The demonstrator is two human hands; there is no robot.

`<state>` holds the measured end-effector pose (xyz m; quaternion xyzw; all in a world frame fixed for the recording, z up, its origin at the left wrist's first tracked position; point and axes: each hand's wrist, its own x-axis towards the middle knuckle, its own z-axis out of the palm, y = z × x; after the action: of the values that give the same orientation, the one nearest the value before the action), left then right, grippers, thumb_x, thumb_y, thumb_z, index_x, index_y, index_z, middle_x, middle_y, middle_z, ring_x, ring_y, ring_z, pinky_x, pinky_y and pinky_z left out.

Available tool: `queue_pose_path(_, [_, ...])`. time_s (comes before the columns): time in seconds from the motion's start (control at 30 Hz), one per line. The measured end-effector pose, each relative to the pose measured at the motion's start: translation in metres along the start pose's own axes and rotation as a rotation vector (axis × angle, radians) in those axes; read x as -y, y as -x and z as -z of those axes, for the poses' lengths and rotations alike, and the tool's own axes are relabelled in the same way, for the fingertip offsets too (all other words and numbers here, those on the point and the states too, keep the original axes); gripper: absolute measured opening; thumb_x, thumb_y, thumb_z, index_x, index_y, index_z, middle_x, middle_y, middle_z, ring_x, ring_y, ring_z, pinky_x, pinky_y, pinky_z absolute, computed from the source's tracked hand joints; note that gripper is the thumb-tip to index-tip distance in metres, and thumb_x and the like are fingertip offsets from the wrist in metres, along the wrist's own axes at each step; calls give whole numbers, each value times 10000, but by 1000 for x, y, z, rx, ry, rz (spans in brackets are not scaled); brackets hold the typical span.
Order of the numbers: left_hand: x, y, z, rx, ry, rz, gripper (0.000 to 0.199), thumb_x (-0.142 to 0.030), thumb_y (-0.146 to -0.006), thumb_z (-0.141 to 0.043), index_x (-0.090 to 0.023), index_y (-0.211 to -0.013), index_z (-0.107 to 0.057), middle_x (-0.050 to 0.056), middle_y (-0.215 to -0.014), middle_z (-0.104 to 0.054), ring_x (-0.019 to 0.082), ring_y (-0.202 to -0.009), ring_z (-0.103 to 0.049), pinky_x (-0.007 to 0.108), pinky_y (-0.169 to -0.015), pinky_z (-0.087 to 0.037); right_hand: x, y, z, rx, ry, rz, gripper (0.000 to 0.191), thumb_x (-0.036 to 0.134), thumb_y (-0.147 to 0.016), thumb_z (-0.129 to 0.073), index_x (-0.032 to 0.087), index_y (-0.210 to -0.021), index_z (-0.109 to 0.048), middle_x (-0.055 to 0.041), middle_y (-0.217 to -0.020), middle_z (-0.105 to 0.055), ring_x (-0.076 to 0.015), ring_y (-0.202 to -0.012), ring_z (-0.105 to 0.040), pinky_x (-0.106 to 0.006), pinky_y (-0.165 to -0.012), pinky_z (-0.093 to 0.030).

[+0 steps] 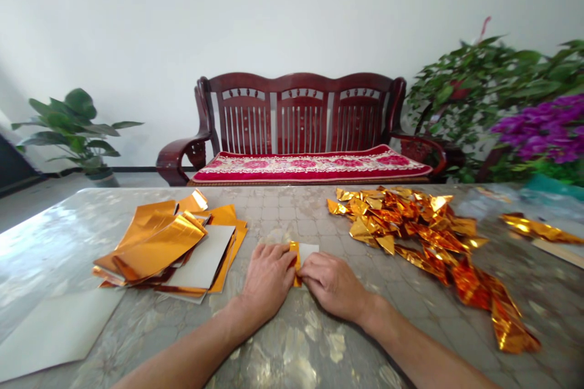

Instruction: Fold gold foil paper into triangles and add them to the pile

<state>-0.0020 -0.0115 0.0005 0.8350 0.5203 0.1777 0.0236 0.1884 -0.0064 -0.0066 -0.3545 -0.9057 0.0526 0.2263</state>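
Note:
A small sheet of gold foil paper (294, 247) lies on the table between my hands, partly folded over, with its pale underside showing at the right. My left hand (270, 276) rests on its left part, fingers together and pressed down on the paper. The fingers of my right hand (332, 282) are curled, pinching the folded edge near its middle. Both hands cover much of the sheet. To the left lies a loose stack of flat gold foil sheets (157, 243). On the right a heap of folded gold foil pieces (410, 219) spreads toward the near right.
A pale sheet (55, 331) lies at the table's near left. Clear plastic (483, 200) and another gold foil piece (541, 230) are at the far right. Behind the patterned table (278, 209) stands a dark red wooden bench (301, 115), with potted plants (77, 130) on either side.

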Motion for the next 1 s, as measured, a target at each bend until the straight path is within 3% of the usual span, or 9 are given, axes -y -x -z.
queue_pose_path(0.1, [5, 1, -1, 51, 59, -20, 291, -200, -953, -501, -288, -1198, -631, 21, -1311, -637, 248, -1226, -545, 499, -1088, -296, -4, 1, -1, -61, -25, -35, 169, 168, -941, -547, 223, -975, -702, -23, -906, -695, -157, -853, -602, -261, -788, -432])
queue_pose_path(0.27, [12, -2, -4, 79, 167, -32, 351, -161, -944, -499, -307, -1245, -604, 7, -1288, -659, 232, -1271, -526, 489, -1109, -278, -8, 1, 2, -92, 129, -102, 178, 185, -956, -528, 217, -902, -694, -31, -825, -663, -184, -832, -558, -302, -767, -408])
queue_pose_path(0.43, [16, -6, -8, 55, 245, -46, 376, -131, -918, -512, -310, -1234, -609, 0, -1233, -688, 206, -1238, -553, 445, -1109, -296, -9, 1, 6, -45, 173, -93, 173, 137, -928, -546, 226, -931, -694, -29, -862, -634, -193, -867, -528, -319, -772, -391])
queue_pose_path(0.77, [15, -6, -7, 37, 255, -23, 440, -91, -886, -489, -274, -1273, -586, 45, -1211, -681, 210, -1137, -604, 455, -1102, -319, -13, 0, 3, -65, 42, -28, 308, 54, -904, -489, 206, -1112, -657, -55, -1011, -654, -190, -950, -549, -321, -865, -439])
queue_pose_path(1.0, [14, -5, -7, 28, 240, -31, 440, -76, -876, -492, -250, -1271, -576, 53, -1206, -678, 211, -1138, -601, 434, -1074, -352, -11, 0, 5, -48, 112, -147, 268, 27, -891, -478, 191, -951, -682, -51, -936, -645, -188, -929, -546, -309, -842, -440])
